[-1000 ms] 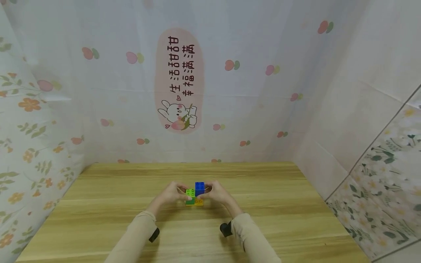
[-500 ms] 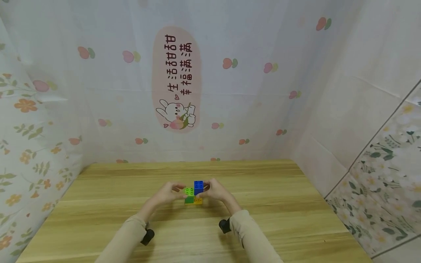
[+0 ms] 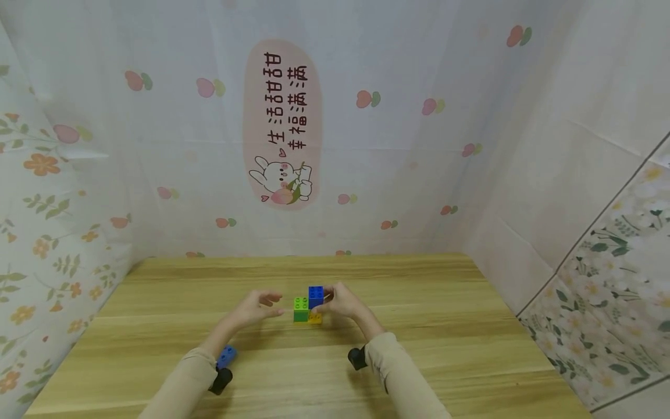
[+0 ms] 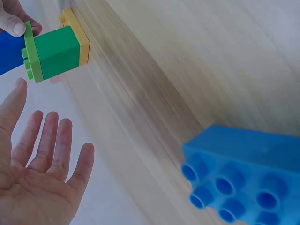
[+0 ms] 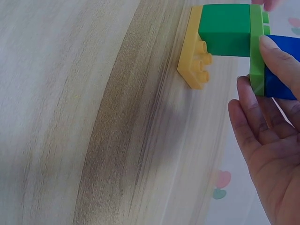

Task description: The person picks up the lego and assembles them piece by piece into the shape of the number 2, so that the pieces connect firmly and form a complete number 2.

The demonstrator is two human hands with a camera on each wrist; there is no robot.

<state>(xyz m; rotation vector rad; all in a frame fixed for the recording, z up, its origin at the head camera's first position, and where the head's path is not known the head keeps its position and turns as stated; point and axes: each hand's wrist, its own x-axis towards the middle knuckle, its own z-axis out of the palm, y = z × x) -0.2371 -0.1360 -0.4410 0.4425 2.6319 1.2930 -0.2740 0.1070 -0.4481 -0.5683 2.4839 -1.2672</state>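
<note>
A small stack of toy building bricks stands on the table: a yellow base plate [image 5: 188, 56], a green brick [image 4: 58, 52] on one end of it, a light green plate [image 3: 300, 303] across the top, and a blue brick [image 3: 316, 295] on the plate's right end. My right hand [image 3: 341, 302] pinches the stack's overhanging right end, its thumb where the blue brick meets the light green plate. To the left of the stack and apart from it, my left hand [image 3: 255, 308] is held with its fingers spread and nothing in it.
A loose blue brick [image 4: 248, 150] lies on the wooden table [image 3: 419, 361] near my left wrist, partly hidden by the wrist camera [image 3: 221, 381] in the head view. Printed cloth [image 3: 398, 174] hangs behind the table and along its sides.
My left hand has let go of the stack and moved left, away from it. The loose blue brick by the left wrist has come into view. My right hand stays on the stack.
</note>
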